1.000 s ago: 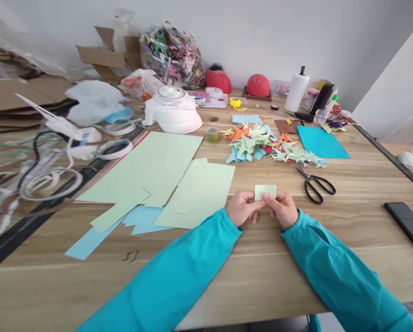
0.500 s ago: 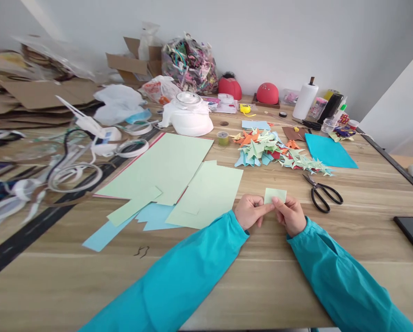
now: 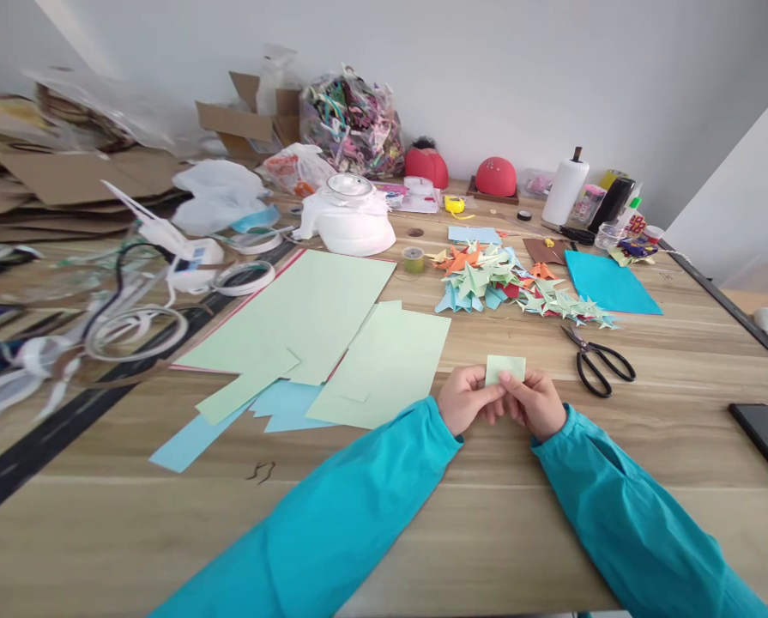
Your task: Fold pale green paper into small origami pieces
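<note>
A small pale green square of paper [image 3: 504, 367] stands up between my two hands, above the wooden table. My left hand [image 3: 468, 400] pinches its lower left side, thumb pointing right. My right hand [image 3: 535, 402] is closed on its lower right edge, with the thumb lying across the front. The thumbs nearly meet; the fingers behind the paper are partly hidden. Black-handled scissors [image 3: 597, 359] lie to the right of my hands, blades pointing away. Beyond my hands is a heap of folded paper cranes [image 3: 480, 279] in green, blue, orange and red.
Large green sheets [image 3: 390, 365] and blue paper strips [image 3: 196, 439] lie to the left. A tape roll [image 3: 414, 259] stands by the cranes. A teal sheet [image 3: 612, 283] lies back right, a black phone [image 3: 766, 438] at the right edge. White cords [image 3: 139, 330] clutter the far left.
My hands have drawn closer together around the green paper square, the right thumb sliding left along its lower edge. The view has shifted slightly; other things on the table stay put.
</note>
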The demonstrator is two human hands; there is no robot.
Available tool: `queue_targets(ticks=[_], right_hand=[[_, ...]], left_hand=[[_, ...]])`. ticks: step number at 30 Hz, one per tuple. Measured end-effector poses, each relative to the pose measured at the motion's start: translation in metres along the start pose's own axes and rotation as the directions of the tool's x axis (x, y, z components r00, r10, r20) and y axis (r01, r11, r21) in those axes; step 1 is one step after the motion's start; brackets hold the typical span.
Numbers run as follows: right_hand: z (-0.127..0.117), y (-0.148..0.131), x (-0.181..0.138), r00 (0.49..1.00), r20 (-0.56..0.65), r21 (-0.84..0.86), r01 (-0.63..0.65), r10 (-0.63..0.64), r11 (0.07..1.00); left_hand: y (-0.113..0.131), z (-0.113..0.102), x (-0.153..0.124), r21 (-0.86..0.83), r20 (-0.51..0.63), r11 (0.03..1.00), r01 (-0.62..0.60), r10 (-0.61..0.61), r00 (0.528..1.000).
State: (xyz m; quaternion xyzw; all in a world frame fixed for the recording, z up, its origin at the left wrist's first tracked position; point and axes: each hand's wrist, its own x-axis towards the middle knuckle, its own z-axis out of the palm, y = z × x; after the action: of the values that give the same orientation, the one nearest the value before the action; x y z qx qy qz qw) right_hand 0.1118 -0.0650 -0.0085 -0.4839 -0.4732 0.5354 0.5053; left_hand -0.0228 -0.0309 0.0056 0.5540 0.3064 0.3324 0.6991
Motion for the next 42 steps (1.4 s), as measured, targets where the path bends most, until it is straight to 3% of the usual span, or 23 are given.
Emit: queue_targets(ticks=[6,11,19,24,31,34,42], right_hand=[[0.0010,-0.0052,-0.0012,0.998,0.034,-0.062,0.047,-0.045,0.997],[0.0018,-0.0031,0.0001,0.997,-0.010,-0.023,0.077,-0.077,0.997],[0.0033,-0.0025,0.0009,0.997,-0.068,0.056,0.036,-0.032,0.998],[0.0009,-0.0013,0.0004,0.999,-0.032,0.089,-0.005,0.007,0.996],[0.0006,-0.0018,0.0002,1.000,0.018,0.037,-0.007,0.006,0.999],[0.0007,-0.0018,0.0011,0.999,0.023,0.047,-0.026,0.025,0.999],[-0.0003,-0.0040,0.0009,0.999,-0.016,0.061,-0.043,0.044,0.997]], left_hand=[[-0.0002,-0.0024,0.0003,0.057,0.057,0.998,-0.004,0.000,0.998],[-0.0017,-0.0002,0.0002,0.122,-0.013,0.992,0.034,-0.033,0.999],[-0.0002,-0.0006,-0.0028,0.281,-0.028,0.960,-0.017,0.025,0.999],[-0.0015,0.0004,-0.0018,0.235,-0.087,0.971,-0.045,0.067,0.994],[-0.0002,0.0002,0.0006,0.040,0.046,0.999,0.022,-0.024,0.999],[0.0011,-0.0013,0.0009,-0.028,0.045,0.998,0.060,-0.059,0.997],[0.0006,-0.0020,0.0002,-0.039,0.008,0.998,0.042,-0.042,0.999]])
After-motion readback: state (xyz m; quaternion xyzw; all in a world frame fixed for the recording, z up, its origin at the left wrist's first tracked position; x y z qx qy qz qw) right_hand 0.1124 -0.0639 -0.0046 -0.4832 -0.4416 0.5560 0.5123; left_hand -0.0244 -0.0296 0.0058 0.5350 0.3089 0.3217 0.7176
